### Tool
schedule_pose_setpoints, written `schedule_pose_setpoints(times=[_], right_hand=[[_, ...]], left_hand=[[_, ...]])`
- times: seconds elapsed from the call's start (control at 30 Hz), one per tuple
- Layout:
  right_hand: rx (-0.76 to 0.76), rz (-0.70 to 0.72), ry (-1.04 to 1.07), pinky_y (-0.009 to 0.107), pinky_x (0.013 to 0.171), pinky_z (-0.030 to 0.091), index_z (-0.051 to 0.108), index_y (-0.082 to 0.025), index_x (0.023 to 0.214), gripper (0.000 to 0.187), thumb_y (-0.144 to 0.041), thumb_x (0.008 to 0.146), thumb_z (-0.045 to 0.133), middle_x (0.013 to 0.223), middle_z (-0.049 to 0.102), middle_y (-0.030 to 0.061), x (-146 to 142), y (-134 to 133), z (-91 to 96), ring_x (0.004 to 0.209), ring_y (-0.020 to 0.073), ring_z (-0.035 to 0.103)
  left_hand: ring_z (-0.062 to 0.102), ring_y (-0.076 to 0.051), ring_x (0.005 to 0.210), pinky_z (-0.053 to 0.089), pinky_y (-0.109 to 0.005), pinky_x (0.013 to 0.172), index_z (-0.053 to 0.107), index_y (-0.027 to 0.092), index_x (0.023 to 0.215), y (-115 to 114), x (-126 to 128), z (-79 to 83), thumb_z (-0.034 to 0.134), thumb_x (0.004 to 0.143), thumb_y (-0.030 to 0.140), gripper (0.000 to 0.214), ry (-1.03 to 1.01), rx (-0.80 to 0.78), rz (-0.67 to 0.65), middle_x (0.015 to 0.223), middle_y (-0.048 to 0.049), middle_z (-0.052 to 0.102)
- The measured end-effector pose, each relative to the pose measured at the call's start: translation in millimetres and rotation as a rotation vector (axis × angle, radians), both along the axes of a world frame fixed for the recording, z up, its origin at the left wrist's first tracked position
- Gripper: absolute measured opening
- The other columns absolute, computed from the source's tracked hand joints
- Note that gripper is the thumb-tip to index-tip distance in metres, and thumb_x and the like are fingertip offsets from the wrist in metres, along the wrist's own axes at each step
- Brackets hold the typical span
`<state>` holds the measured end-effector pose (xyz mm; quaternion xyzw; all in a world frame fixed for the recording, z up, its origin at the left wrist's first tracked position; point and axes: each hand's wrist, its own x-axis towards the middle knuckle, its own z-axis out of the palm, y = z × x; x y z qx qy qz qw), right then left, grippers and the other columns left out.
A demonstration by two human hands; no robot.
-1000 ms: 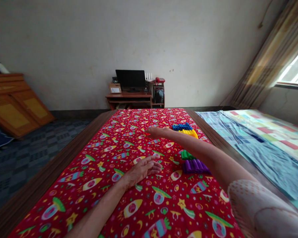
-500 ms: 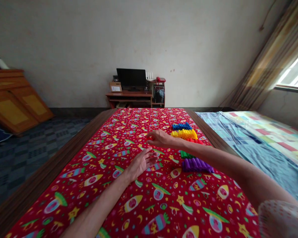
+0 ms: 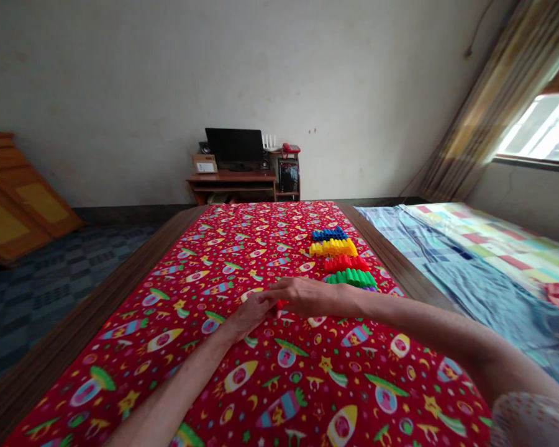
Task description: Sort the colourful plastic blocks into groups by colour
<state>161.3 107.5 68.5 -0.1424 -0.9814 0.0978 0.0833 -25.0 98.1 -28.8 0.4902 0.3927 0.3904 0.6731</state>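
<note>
right hand (image 3: pixel 307 297) | half-curled, gripping red piece (image 3: pixel 282 305) | left hand (image 3: pixel 246 314) touching it

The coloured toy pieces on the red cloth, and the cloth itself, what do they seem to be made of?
The coloured toy pieces look like moulded plastic: solid bright colours, ribbed shapes, a slight sheen. The small red piece in the right hand is probably the same. The red cloth looks like matte printed fabric, patterned with rockets and stars.
</note>
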Motion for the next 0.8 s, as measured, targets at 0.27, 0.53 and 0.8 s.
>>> schedule_pose_setpoints(times=[0.27, 0.53, 0.8], right_hand=[[0.150, -0.125, 0.017, 0.031, 0.077, 0.051, 0.060, -0.011, 0.118, 0.031, -0.010, 0.088, 0.051, 0.105, 0.067, 0.0137, 22, 7, 0.1, 0.089, 0.0175, 0.063], [0.205, -0.496, -0.015, 0.029, 0.076, 0.049, 0.051, -0.015, 0.139, 0.054, -0.014, 0.085, 0.055, 0.111, 0.070, 0.0142, 134, 51, 16.3, 0.089, 0.0198, 0.067], [0.206, -0.564, -0.109, 0.025, 0.063, 0.044, 0.052, -0.014, 0.138, 0.052, -0.019, 0.087, 0.055, 0.081, 0.072, 0.0075, 181, 65, -2.2, 0.067, 0.0146, 0.061]], left_hand=[[0.056, -0.012, 0.064, 0.043, -0.023, 0.065, 0.070, 0.016, 0.074, -11, 2, 18.8, 0.074, 0.072, 0.054, 0.038, 0.038, 0.039, -0.071, 0.069, -0.0003, 0.065], [0.060, -0.013, 0.071, 0.048, -0.023, 0.070, 0.070, 0.014, 0.083, -7, 0, 12.0, 0.076, 0.074, 0.046, 0.033, -0.022, 0.023, -0.079, 0.077, -0.0036, 0.068], [0.061, -0.013, 0.072, 0.048, -0.023, 0.070, 0.069, 0.014, 0.086, -4, -2, 8.4, 0.074, 0.078, 0.038, 0.026, -0.048, 0.012, -0.083, 0.079, -0.0050, 0.069]])
